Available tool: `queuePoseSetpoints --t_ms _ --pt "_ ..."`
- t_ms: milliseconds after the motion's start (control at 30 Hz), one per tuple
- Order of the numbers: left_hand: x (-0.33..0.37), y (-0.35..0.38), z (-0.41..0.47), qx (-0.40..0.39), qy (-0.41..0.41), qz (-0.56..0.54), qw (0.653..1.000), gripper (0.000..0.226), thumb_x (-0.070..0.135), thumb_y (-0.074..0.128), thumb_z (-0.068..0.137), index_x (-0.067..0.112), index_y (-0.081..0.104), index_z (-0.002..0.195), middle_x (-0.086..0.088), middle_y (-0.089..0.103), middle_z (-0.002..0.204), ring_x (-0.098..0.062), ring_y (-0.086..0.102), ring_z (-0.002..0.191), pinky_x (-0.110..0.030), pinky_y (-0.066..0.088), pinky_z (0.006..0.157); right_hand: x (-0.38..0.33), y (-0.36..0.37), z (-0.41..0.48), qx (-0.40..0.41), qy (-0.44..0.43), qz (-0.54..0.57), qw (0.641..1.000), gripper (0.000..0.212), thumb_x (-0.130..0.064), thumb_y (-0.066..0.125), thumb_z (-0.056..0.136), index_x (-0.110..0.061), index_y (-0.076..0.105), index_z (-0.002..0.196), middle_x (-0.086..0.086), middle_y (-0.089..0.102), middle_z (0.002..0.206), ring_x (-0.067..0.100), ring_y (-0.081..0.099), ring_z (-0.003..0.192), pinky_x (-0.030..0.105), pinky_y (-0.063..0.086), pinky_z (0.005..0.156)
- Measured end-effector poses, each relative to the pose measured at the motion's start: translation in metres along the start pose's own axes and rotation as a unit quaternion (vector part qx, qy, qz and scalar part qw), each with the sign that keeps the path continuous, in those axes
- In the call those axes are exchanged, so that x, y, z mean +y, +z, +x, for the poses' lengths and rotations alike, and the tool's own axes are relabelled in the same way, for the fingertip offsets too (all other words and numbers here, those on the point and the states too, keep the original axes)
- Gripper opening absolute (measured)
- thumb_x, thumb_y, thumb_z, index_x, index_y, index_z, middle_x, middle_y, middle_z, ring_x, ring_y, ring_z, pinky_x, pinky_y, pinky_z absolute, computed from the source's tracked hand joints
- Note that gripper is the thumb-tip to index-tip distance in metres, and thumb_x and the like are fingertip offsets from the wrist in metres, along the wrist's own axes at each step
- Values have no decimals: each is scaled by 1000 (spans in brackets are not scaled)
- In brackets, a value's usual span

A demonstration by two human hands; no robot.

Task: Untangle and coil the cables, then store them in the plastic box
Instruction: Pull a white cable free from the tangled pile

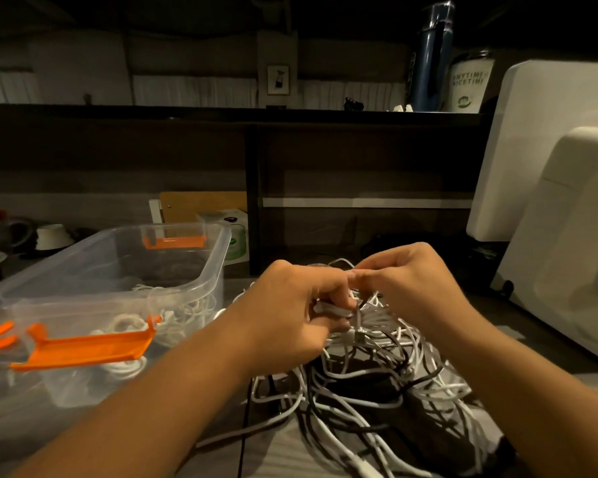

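White cable (335, 309) pinched by left hand (290, 315) and right hand (404, 284) above the tangle (377, 384)

Both hands work over a tangled pile of white and black cables (377, 384) on a grey table (273, 453). Left hand (290, 312) grips a folded white cable (332, 309); right hand (404, 281) pinches it just above. Clear plastic box (201, 270) at left has orange latches (87, 350) and white coils (183, 312) inside.

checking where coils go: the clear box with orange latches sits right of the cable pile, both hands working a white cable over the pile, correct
Wrong side. The head view shows the clear box with orange latches left of the cable pile. The left hand and right hand do work a white cable over the pile.
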State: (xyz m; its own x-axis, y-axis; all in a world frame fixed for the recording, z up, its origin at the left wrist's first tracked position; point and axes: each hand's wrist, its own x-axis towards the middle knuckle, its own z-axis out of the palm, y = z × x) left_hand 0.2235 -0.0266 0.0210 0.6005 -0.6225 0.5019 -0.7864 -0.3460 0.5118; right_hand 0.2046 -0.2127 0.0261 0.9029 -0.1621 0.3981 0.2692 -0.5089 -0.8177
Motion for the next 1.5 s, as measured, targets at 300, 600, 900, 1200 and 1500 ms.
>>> queuePoseSetpoints --t_ms 300,600,900,1200,1500 --pt "-8 2 6 171 -125 -289 934 12 0 75 83 7 72 92 -10 76 85 -22 72 79 -32 62 74 6 4 3 -36 108 58 992 24 -22 67 92 -15 81 74 4 54 61 11 39 53 24 27 49" --pt "-21 15 11 284 -187 -247 908 11 1 77 84 10 77 88 -4 77 76 -18 75 68 -24 60 62 2 16 -5 -123 15 -167 978 34 -48 66 93 -20 78 79 -1 53 49 5 38 40 24 33 47" --pt "-30 17 11 210 -166 -14 963 8 26 80 84 30 77 90 12 74 83 -5 69 81 -35 60 78 -3 8 -4 -78 -203 -358 908 25 -38 53 101 -31 76 99 -8 69 85 12 63 75 40 56 71" --pt "-18 1 9 91 -125 -25 988 15 19 81 84 32 74 87 13 73 85 -2 69 83 -29 58 77 10 -7 6 41 -227 -184 955 16 -49 74 74 -36 79 82 -17 67 82 3 64 73 23 56 64" --pt "2 6 1 -32 -57 -191 979 26 3 81 80 28 77 84 3 76 90 -14 73 88 -32 60 83 23 -14 17 61 -68 -27 995 7 -23 80 83 -28 78 78 0 70 61 14 53 48 27 43 48"
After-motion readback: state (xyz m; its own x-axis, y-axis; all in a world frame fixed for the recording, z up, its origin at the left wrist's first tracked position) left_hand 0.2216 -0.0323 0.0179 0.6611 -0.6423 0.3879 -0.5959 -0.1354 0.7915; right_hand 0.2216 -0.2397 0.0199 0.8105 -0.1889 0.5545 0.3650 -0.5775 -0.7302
